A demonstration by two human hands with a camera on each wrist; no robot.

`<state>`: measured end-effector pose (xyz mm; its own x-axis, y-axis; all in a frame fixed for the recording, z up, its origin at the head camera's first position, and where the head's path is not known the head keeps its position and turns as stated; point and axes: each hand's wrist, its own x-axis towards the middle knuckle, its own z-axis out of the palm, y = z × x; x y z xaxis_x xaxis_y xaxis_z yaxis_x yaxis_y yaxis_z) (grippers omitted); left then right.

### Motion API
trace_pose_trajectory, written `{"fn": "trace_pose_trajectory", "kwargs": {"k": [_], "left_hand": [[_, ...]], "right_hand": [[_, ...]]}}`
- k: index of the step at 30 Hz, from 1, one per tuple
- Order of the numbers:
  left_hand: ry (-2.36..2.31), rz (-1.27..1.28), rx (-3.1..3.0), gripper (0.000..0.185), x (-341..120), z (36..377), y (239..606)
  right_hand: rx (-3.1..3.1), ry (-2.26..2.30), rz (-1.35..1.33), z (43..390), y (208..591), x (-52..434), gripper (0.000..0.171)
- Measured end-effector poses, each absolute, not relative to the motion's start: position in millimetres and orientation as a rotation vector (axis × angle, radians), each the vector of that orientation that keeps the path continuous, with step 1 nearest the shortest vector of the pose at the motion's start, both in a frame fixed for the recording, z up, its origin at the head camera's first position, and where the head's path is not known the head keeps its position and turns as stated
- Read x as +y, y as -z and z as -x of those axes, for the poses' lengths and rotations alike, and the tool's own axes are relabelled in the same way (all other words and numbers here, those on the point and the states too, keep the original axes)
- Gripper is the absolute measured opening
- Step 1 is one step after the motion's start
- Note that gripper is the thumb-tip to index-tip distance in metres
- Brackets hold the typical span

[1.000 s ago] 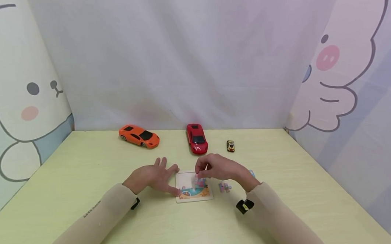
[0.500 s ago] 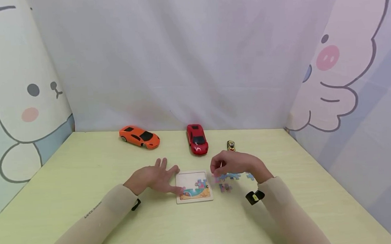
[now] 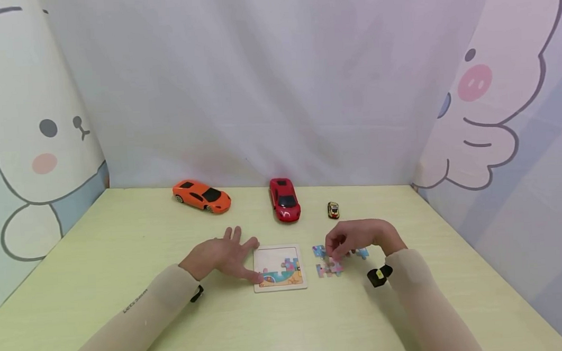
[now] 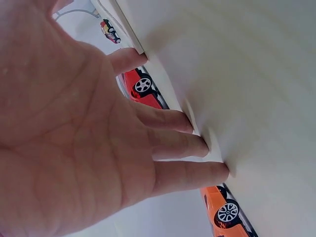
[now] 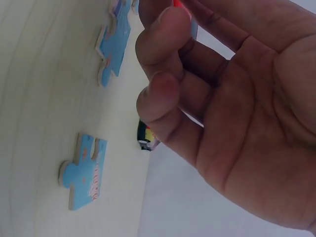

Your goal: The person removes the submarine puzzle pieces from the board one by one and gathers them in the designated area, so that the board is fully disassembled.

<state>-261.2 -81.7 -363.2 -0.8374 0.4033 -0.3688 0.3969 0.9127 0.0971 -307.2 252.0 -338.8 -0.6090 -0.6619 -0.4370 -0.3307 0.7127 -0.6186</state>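
Note:
My left hand lies spread beside a small white puzzle tray, thumb on its lower left corner. In the left wrist view, its straight fingertips meet the tabletop. Printed jigsaw pieces, beach-coloured at the bottom and pink and blue above, lie in the tray. To the tray's right, my right hand has curled fingers and pinches a pink puzzle piece low over the table, right at another pink piece. The right wrist view shows this hand's curled fingers; the pinched piece is out of sight there.
Loose blue puzzle pieces lie around my right hand, one of them a blue piece in the right wrist view. Behind stand an orange toy car, a red toy car and a tiny yellow-black car, before a pale curtain.
My right hand has moved right, from over the tray to the loose pieces, carrying the pink puzzle piece with it. My left hand has stayed at the tray.

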Motion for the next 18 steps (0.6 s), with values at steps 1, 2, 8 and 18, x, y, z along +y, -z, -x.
{"fn": "trace_pose_trajectory", "kwargs": {"k": [1,2,8,18], "left_hand": [[-0.025,-0.583,2.685,0.088,-82,261,363],[-0.024,-0.585,2.684,0.088,-82,261,363],[-0.022,-0.592,2.681,0.091,-82,263,364],[-0.026,-0.579,2.681,0.092,-81,263,365]], "right_hand": [[2.241,0.647,0.749,308,340,253,0.009],[2.235,0.65,0.746,308,340,254,0.009],[2.224,0.661,0.711,311,344,262,0.005],[2.243,0.639,0.718,315,348,265,0.008]]}}
